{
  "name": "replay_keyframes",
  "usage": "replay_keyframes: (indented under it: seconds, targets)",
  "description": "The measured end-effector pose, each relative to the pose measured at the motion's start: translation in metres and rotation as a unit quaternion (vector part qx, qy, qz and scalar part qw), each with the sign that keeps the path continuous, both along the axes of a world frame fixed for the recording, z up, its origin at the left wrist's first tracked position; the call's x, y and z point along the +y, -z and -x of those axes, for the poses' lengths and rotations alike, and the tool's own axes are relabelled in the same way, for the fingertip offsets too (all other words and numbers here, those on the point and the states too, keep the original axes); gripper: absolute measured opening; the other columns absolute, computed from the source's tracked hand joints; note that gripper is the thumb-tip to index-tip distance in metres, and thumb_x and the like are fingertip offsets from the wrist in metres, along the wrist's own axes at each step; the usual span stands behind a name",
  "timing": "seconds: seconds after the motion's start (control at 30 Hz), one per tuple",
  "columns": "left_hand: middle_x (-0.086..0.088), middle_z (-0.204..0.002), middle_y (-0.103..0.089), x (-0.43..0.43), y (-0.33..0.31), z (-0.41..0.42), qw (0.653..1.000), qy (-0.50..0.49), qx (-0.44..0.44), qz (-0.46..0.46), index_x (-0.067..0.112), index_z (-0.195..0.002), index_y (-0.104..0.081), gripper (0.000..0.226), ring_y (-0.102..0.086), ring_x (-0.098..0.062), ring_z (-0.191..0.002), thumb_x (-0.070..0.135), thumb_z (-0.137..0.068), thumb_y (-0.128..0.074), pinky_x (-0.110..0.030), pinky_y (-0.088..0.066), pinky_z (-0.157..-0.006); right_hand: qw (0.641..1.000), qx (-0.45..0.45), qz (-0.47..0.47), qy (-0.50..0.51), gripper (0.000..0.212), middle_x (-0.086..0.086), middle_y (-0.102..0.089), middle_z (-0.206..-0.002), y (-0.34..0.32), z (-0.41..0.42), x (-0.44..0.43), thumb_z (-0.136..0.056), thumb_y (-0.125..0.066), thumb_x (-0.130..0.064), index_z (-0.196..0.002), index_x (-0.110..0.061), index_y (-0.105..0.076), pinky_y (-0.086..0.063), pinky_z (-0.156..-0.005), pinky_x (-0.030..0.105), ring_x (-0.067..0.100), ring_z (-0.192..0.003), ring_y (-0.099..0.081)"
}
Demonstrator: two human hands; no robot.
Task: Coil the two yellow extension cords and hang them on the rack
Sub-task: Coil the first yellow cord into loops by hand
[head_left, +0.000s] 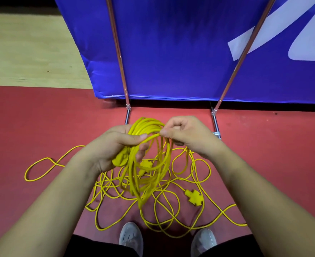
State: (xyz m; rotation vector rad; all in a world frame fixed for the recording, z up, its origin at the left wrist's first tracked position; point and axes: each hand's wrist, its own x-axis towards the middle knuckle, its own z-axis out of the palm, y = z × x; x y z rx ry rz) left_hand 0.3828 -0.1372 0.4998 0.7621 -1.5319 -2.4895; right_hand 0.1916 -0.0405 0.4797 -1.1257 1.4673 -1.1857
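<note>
My left hand grips a bundle of yellow cord coils that hangs down from it, with a yellow plug against its palm. My right hand pinches one strand at the top of the coil, close to my left thumb. Below, loose yellow cord lies tangled on the red floor, with a yellow multi-outlet socket end at the right. The rack's two metal uprights rise in front of a blue banner, and its feet rest on the floor just beyond my hands.
A blue banner with white lettering stands behind the rack. The red floor meets pale wood flooring at the far left. My two grey shoes stand at the bottom edge among the cord loops.
</note>
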Motion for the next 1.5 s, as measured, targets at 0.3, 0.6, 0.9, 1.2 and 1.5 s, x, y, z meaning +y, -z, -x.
replay_keyframes:
  seconds: [0.3,0.6,0.9,1.2,1.5]
  targets:
    - [-0.006,-0.059,-0.051,-0.017,0.002,-0.011,0.995,-0.089,-0.014,-0.038,0.009,-0.077,-0.056,0.014,-0.051,-0.018,-0.043,0.013,-0.069,-0.067,-0.024,-0.046,-0.043,0.994,-0.018,-0.077,0.08,0.01,0.016,-0.063,-0.074,0.071,0.052,0.025,-0.092,-0.061,-0.009,-0.093,-0.015,-0.069,-0.047,-0.07,0.032,0.018,-0.068,-0.058]
    - [-0.029,-0.088,-0.07,-0.005,0.005,-0.007,0.995,-0.044,-0.079,-0.048,0.004,-0.081,-0.073,0.017,-0.072,-0.036,-0.07,0.01,-0.07,-0.061,-0.033,-0.058,-0.053,0.98,0.197,0.0,-0.029,0.014,-0.007,-0.073,-0.075,0.012,0.011,0.005,-0.089,-0.068,-0.017,-0.097,-0.012,-0.077,-0.044,-0.064,0.021,-0.004,-0.067,-0.054]
    - [-0.007,-0.062,-0.049,-0.009,0.006,-0.008,0.998,-0.03,-0.026,-0.044,0.013,-0.074,-0.061,0.02,-0.047,-0.02,-0.044,0.012,-0.063,-0.078,-0.026,-0.045,-0.045,0.946,0.306,-0.046,-0.101,0.024,-0.008,-0.045,-0.058,0.02,0.017,0.011,-0.089,-0.068,-0.028,-0.072,-0.012,-0.061,-0.033,-0.054,0.024,0.003,-0.053,-0.037]
    - [-0.032,-0.088,-0.069,-0.01,0.007,-0.014,0.995,0.005,-0.091,-0.049,0.002,-0.094,-0.061,0.074,-0.071,-0.041,-0.073,0.02,-0.031,-0.095,-0.039,-0.058,-0.053,0.989,0.102,-0.027,0.108,0.019,0.003,-0.04,-0.057,0.037,0.036,0.011,-0.096,-0.059,-0.02,-0.087,-0.01,-0.072,-0.027,-0.05,0.027,0.017,-0.052,-0.034]
    - [-0.02,-0.068,-0.069,-0.008,0.003,-0.007,0.996,-0.024,-0.057,-0.063,0.002,-0.069,-0.072,0.053,-0.068,-0.029,-0.056,0.03,-0.029,-0.094,-0.032,-0.055,-0.05,0.98,0.18,0.023,0.085,0.018,-0.022,-0.057,-0.054,0.011,0.021,0.008,-0.093,-0.061,-0.014,-0.091,-0.002,-0.074,-0.034,-0.054,0.005,-0.009,-0.053,-0.049]
